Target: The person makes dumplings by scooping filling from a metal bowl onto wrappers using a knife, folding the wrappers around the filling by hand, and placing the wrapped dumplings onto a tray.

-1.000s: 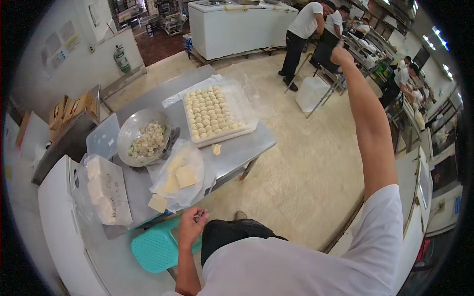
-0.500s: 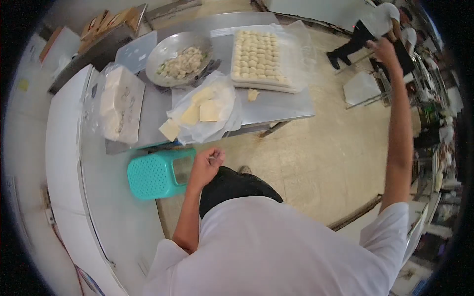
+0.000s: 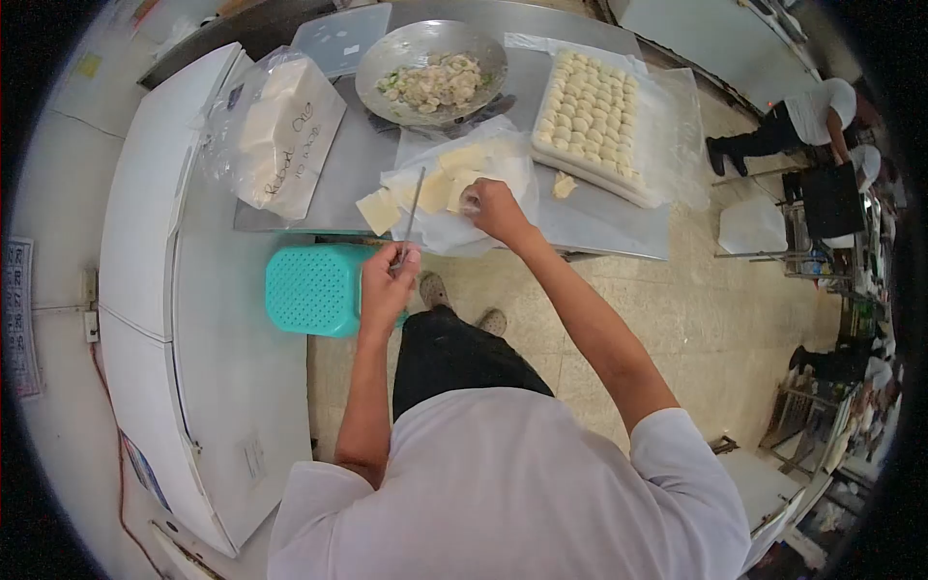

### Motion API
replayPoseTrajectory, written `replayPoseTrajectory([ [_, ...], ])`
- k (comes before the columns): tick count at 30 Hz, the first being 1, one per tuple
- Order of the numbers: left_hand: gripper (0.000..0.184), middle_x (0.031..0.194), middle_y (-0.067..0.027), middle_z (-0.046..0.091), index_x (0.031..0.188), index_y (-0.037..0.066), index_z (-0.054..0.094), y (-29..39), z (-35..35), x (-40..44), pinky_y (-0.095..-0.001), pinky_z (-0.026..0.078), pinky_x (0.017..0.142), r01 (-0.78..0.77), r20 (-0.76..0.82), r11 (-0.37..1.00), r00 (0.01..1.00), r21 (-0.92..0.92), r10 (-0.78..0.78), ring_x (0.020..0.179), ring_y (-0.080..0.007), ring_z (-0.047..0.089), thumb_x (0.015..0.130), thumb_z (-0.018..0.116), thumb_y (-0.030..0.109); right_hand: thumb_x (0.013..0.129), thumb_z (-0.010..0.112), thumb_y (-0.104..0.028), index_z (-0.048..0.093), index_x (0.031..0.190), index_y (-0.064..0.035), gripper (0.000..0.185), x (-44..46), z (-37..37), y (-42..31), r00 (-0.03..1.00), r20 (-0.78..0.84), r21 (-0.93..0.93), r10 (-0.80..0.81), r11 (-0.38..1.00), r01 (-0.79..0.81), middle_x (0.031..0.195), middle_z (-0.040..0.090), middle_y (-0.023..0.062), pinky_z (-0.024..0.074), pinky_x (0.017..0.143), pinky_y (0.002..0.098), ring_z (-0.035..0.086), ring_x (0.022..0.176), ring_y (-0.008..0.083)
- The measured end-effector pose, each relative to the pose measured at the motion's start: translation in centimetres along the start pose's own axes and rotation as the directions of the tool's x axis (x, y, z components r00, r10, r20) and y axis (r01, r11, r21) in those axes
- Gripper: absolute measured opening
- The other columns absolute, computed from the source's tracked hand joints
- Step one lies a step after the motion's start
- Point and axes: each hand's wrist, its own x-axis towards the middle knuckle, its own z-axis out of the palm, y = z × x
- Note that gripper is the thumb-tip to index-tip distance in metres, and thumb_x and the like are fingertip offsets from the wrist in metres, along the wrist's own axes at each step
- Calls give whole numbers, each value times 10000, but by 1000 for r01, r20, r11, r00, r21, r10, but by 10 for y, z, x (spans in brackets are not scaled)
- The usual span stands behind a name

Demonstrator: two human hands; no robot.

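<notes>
Along the near edge of the grey metal table, we have both hands forward. Our left hand is closed around the lower end of a thin grey stick, which slants up and away from us, its far end over the wrappers. Our right hand has its fingers curled in at the right side of the thin, square, pale yellow wrappers; we cannot tell whether it grips one. These overlap on a crumpled white sheet, with one square apart from the others at the sheet's left side.

Beyond the sheet we have a wide, round metal bowl of chunky pale filling with bits of green. To its right, a rectangular whitish tray holds close rows of round, pale yellow dumplings, and a small crumpled yellow piece lies on the table just beside its near side. Left of the bowl are a flat translucent panel and, nearer us, a clear plastic bag of white blocks with black handwriting. Below the table's near edge, to our left, stands a turquoise plastic stool with a perforated top. Well off to our right, a person in a white shirt bends forward.
</notes>
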Motion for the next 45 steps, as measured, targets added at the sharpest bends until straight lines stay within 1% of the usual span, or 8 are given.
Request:
replayPoseTrajectory([
  [10, 147, 698, 27, 531, 969, 32, 631, -5, -30, 80, -223, 362, 467, 34, 103, 999, 994, 37, -38, 536, -40, 444, 921, 628, 171, 693, 776, -241, 701, 781, -82, 196, 22, 13, 8, 960, 57, -242, 274, 937, -253, 785, 657, 163, 502, 700, 451, 643, 775, 364],
  [19, 266, 764, -127, 648, 943, 7, 572, -31, 47, 150, -346, 506, 650, -180, 196, 956, 971, 230, 135, 689, -247, 656, 742, 735, 68, 778, 680, -118, 687, 862, -4, 141, 22, -1, 14, 888, 113, 230, 447, 857, -461, 803, 662, 207, 503, 713, 390, 648, 727, 328],
  [23, 230, 726, -95, 604, 896, 30, 555, -45, 66, 163, -305, 475, 605, -354, 124, 894, 935, 274, 332, 625, -201, 577, 746, 724, 73, 822, 647, -102, 640, 900, 14, 140, 17, -9, 18, 893, 46, 326, 448, 838, -437, 833, 657, 171, 484, 746, 351, 615, 754, 280],
  [27, 210, 713, -106, 581, 892, 22, 545, -56, 61, 161, -335, 476, 611, -341, 199, 848, 938, 405, 282, 637, -228, 581, 763, 697, 89, 901, 582, -109, 575, 1027, -14, 157, 7, -40, 20, 878, -98, 630, 468, 712, -310, 1033, 615, 72, 434, 863, 304, 560, 959, 191],
  [30, 230, 700, -93, 559, 932, 23, 543, -61, 63, 159, -336, 475, 612, -400, 251, 776, 916, 488, 314, 641, -214, 584, 769, 692, 88, 942, 539, -221, 546, 1156, -3, 306, -16, -69, 19, 821, 87, 862, 565, 371, -347, 1169, 599, 121, 430, 955, 353, 569, 1065, 239],
  [32, 252, 695, -87, 546, 965, 25, 547, -50, 59, 156, -337, 475, 613, -374, 221, 774, 927, 511, 302, 648, -207, 588, 771, 693, 88, 967, 478, -334, 429, 1342, 6, 508, -26, -83, 20, 814, 44, 984, 580, -165, 64, 1343, 513, 164, 384, 1059, 445, 517, 1222, 291],
  [35, 241, 764, -153, 575, 1014, 28, 561, 13, 38, 155, -397, 461, 609, -265, 216, 858, 959, 439, 186, 635, -323, 574, 802, 665, 73, 969, 438, -403, 309, 1442, -4, 633, -17, -125, 4, 938, 18, 849, 347, -500, 169, 1449, 412, 178, 315, 1120, 511, 447, 1309, 328],
  [45, 215, 898, -255, 641, 935, 2, 657, 89, 23, 307, -517, 490, 742, -601, 505, 201, 776, 773, 378, 845, -427, 633, 738, 574, -15, 939, 575, -323, 489, 1292, -30, 467, 29, -51, 48, 761, 331, 917, 558, -380, -120, 1268, 570, 115, 389, 1051, 498, 540, 1195, 268],
])
